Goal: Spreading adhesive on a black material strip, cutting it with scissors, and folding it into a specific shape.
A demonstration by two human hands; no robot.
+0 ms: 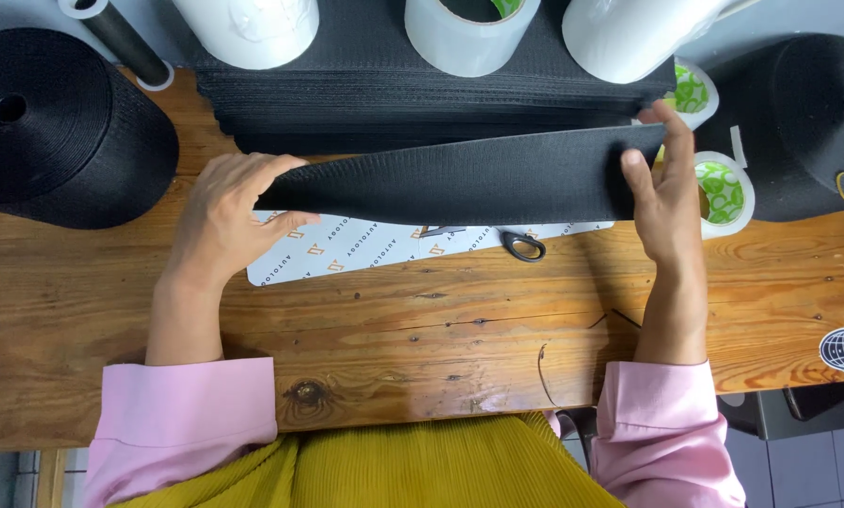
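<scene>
Both hands pinch a wide strip of black webbing (450, 177) flat above the wooden bench (422, 310), left hand (222, 218) closed on the 9 o'clock end, right hand (664, 202) on the 3 o'clock end, looks like to keep it taut. Scissors (520, 245) sit just under it at 6 o'clock, on a printed white card (347, 252). Black webbing rolls (60, 127) flank everything.

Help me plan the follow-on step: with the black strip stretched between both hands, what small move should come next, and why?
Probably lower the black strip flat onto the black stack behind it. The left hand and right hand each pinch one end, holding it taut and lifted over the white printed sheet and scissors.
</scene>
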